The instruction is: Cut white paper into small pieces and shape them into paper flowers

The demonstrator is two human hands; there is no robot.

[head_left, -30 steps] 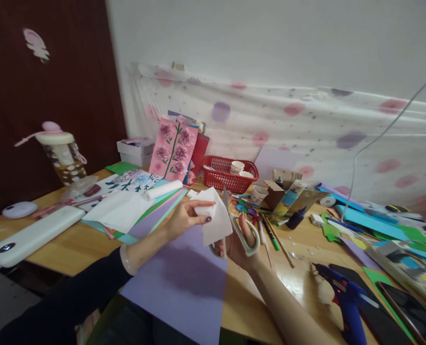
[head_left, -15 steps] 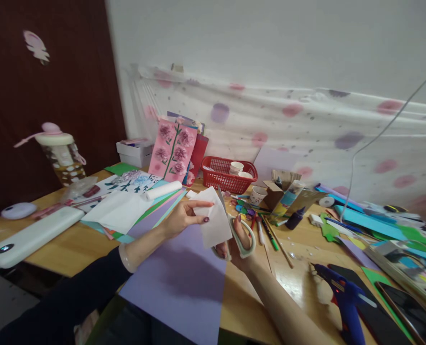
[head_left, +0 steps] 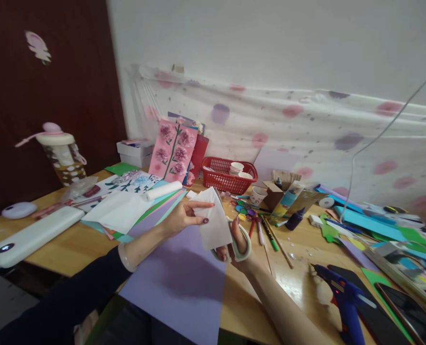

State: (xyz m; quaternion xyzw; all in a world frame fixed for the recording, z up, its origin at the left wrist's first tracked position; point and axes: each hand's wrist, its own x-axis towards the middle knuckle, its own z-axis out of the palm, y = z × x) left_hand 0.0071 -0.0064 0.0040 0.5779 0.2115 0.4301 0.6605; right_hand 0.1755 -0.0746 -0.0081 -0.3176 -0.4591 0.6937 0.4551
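Observation:
My left hand (head_left: 186,218) pinches a folded piece of white paper (head_left: 214,225) between thumb and fingers, holding it up above a large purple sheet (head_left: 177,287). In my right hand (head_left: 239,244) is a pair of scissors (head_left: 247,249) with pale handles, my thumb and fingers through the loops. The scissors stand at the paper's right edge, their blades pointing up and away and partly behind the paper. Whether the blades bite into the paper I cannot tell.
A red basket (head_left: 229,184) with paper cups stands behind the hands. Markers and brushes (head_left: 270,232) lie to the right, near a blue glue gun (head_left: 345,297). Coloured sheets and white paper (head_left: 121,211) lie left, beside a long white device (head_left: 36,235).
The scissors have tilted slightly to the left, and their handles have come closer together. My left hand and the white paper have barely moved.

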